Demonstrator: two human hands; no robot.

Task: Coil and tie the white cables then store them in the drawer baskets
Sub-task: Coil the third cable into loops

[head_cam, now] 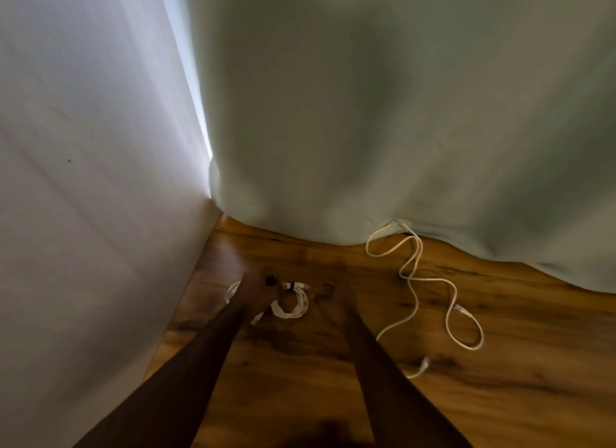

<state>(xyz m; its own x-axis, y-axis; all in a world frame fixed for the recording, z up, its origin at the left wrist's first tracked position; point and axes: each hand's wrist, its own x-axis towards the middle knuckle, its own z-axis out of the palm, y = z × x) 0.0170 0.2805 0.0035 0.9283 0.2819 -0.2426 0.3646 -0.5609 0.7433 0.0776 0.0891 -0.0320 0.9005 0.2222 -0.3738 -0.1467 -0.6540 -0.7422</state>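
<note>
While both my arms reach down to the wooden floor [500,397], I count two white cables. My left hand [258,289] grips the coiled cable [293,302] near the wall [83,181]. My right hand [336,301] is blurred; its state I cannot tell. The loose cable [413,281] snakes from the curtain [400,114] hem toward me.

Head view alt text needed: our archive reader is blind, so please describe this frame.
Two bare arms reach down to a coiled white cable on a wooden floor; the left hand touches it, the blurred right hand beside it. A loose white cable trails rightward from under a pale curtain.
</note>
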